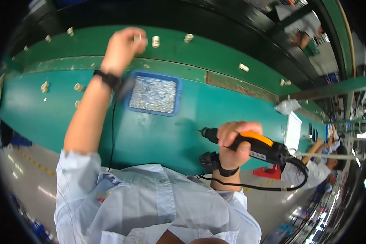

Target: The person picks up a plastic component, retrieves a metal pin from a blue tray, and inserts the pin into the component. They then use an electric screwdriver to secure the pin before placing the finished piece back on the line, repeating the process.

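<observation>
Head view: the left hand (122, 49) reaches far across the green tabletop (158, 134), fingers curled shut on a small metal fitting (137, 38) at the belt's far side. The right hand (233, 143) is closed round the driver (248, 144), a black and orange power tool held level above the tabletop, its bit pointing left. A blue tray (154, 94) of small silvery parts lies between the hands. More fittings (155, 41) stand just beside the left hand, in a row along the belt.

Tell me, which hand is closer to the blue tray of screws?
Left. The left hand reaches just past the blue tray's far corner, touching a small metal part. The right hand is farther off, holding the electric screwdriver.
</observation>
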Tool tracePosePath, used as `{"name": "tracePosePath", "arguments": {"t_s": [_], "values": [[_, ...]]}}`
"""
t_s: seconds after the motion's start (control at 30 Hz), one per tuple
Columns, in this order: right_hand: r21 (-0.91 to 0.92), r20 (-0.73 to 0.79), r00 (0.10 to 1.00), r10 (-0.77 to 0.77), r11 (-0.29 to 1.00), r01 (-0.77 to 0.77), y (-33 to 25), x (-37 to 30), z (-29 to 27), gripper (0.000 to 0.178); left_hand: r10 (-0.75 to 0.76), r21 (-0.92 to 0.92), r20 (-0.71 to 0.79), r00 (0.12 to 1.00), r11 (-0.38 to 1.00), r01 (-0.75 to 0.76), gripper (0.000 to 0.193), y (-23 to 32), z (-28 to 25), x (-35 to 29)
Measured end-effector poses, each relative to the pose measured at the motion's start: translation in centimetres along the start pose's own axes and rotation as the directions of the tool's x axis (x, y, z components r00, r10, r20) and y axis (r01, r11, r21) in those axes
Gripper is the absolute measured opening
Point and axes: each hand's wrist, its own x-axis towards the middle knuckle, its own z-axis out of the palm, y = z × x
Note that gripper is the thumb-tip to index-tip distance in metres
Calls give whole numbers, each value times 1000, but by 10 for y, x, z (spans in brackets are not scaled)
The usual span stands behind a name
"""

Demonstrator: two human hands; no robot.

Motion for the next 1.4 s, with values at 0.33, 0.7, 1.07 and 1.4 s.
{"name": "tracePosePath", "arguments": {"t_s": [0.33, 0.7, 1.07, 1.4], "values": [[168, 120, 990, 76, 981, -96, 4, -1, 8, 41, -17, 49, 503, 864, 999, -8, 25, 0, 39, -191], [167, 89, 994, 67, 983, -81, 3, -5, 13, 38, -86, 53, 463, 882, 996, 69, 29, 29, 24, -185], [161, 78, 994, 73, 983, -85, 4, -5, 12, 40, -66, 278, 578, 813, 953, -121, 11, -2, 20, -101], [113, 79, 995, 67, 991, -76, 4, -4, 17, 41, 140, 166, 346, 928, 964, -208, 9, -10, 21, -99]]}}
